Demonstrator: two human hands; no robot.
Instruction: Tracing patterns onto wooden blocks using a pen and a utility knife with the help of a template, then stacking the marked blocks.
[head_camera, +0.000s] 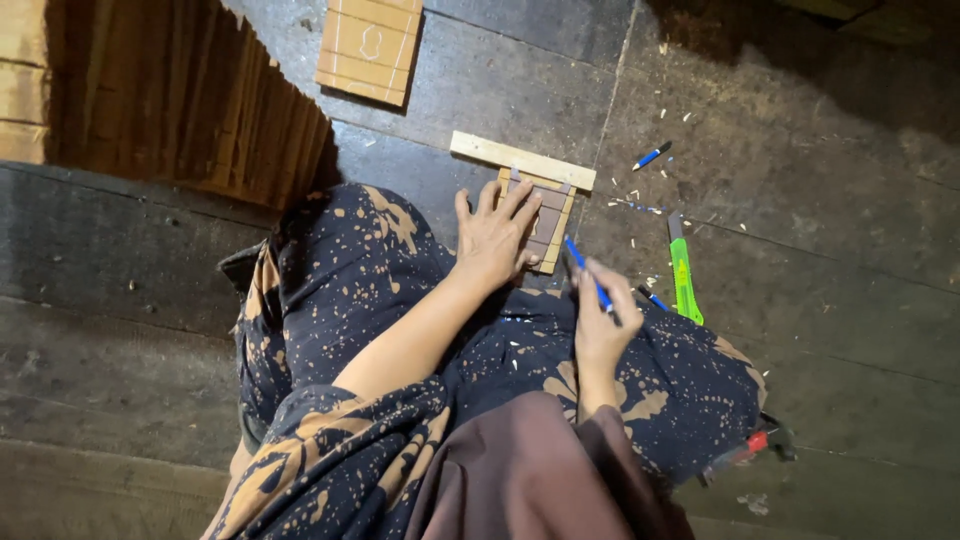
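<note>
Wooden frame (545, 205) under left hand (495, 240), blue pen (590, 275) in right hand (600, 325).

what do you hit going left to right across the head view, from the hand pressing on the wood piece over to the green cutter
left hand → small wooden frame piece → blue pen held in the right hand → green utility knife

Things on the dark plank floor, counted

Two hands, left (495, 238) and right (600, 325); three blue pens, one held (590, 275), one beside the knee (652, 297), one farther off (651, 155); one green knife (683, 272); two slatted wooden panels, near (545, 225) and far (369, 48); one loose wooden strip (522, 160); many pale shavings, too small to count
</note>
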